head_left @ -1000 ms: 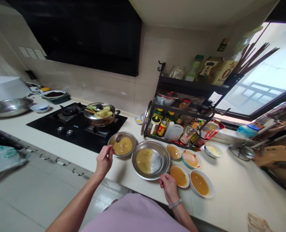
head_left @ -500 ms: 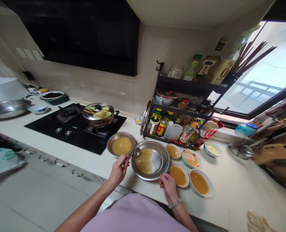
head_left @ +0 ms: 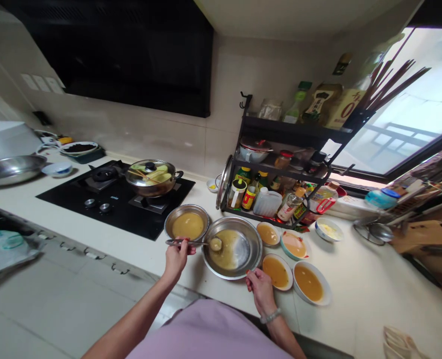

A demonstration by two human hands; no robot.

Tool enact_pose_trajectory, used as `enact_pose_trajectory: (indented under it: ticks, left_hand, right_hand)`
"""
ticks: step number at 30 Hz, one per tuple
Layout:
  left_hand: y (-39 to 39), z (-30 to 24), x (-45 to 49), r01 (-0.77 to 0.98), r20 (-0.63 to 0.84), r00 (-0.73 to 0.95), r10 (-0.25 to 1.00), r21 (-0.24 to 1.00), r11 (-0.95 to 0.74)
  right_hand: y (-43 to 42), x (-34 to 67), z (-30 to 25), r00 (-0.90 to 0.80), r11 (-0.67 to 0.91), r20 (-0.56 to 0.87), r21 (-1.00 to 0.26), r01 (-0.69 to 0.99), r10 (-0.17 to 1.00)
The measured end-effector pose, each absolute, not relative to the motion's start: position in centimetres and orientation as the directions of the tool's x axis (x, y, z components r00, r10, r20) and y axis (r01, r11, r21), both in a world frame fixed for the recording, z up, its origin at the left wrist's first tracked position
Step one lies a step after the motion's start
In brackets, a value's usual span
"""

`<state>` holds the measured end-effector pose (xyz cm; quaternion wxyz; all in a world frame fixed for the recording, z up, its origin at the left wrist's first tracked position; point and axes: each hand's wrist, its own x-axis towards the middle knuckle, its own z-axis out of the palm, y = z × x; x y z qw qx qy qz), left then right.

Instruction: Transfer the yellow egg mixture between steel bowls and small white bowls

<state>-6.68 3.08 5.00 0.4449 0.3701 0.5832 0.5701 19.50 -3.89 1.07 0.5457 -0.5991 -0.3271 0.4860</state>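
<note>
My left hand [head_left: 176, 258] is closed around the handle of a metal spoon [head_left: 216, 244], whose round bowl carries yellowish liquid. The spoon hangs over a wide metal basin [head_left: 253, 245] with thin yellowish liquid pooled on its left side. At the basin's lower right rim, my right hand [head_left: 260, 286] is closed with its fingertips on the edge. Left of the basin stands a smaller metal bowl [head_left: 205, 230] of yellow liquid. To the right, several bowls hold orange-brown liquid, among them an oval white bowl [head_left: 327, 298] and a green-rimmed bowl [head_left: 285, 252].
A lidded pan [head_left: 151, 187] sits on the black stove [head_left: 121, 209]. Behind the basin rises a black rack [head_left: 271, 172] of bottles and jars. A bowl with pale yellow contents [head_left: 329, 231] and ladles [head_left: 378, 232] lie further right; a large metal pan [head_left: 11, 169] is far left.
My left hand has shifted slightly left and turned the spoon, so its handle lies level and its bowl faces up with liquid in it. My right hand stays at the rim.
</note>
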Motion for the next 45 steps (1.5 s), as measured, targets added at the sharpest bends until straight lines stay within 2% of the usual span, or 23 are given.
enact_pose_trajectory:
  ticks: [9,16,19,23,28,32,35,39,45]
  left_hand:
    - [3.6,7.3,-7.5,-0.218,-0.145,-0.4,0.905,0.974,0.06]
    - [4.6,8.3,-9.8,-0.174,-0.105,-0.505,0.857,0.985,0.018]
    - [4.7,8.9,-10.8,-0.083,-0.05,-0.546,0.836,0.997,0.006]
    - [4.5,9.0,-11.7,0.243,0.139,-0.559,0.818,0.97,0.001]
    - [4.2,7.4,-12.3,0.585,0.478,-0.385,0.79,0.788,-0.191]
    - [4.0,6.7,-12.3,0.718,0.629,-0.196,0.752,0.615,-0.327]
    - [3.6,7.0,-11.3,0.711,0.655,-0.166,0.737,0.597,-0.37]
    - [2.4,7.2,-8.9,0.601,0.604,-0.141,0.784,0.682,-0.417]
    - [1.1,5.2,-6.0,0.477,0.523,0.1,0.847,0.721,-0.502]
  right_hand:
    - [-3.7,19.6,1.4,0.309,-0.2,-0.231,-0.971,-0.128,0.923]
    - [-3.7,19.7,1.2,0.314,-0.197,-0.226,-0.973,-0.122,0.922]
    - [-3.7,19.6,1.3,0.313,-0.201,-0.23,-0.972,-0.124,0.922]
    - [-3.7,19.6,1.3,0.313,-0.194,-0.226,-0.972,-0.132,0.923]
    - [-3.8,19.5,1.2,0.304,-0.192,-0.226,-0.972,-0.139,0.926]
    - [-3.8,19.5,1.4,0.306,-0.19,-0.222,-0.973,-0.131,0.926]
    - [-3.8,19.4,1.5,0.311,-0.191,-0.223,-0.973,-0.131,0.924]
    - [-3.9,19.4,1.5,0.312,-0.192,-0.221,-0.974,-0.121,0.924]
    - [-4.0,19.2,1.7,0.312,-0.194,-0.217,-0.975,-0.105,0.925]
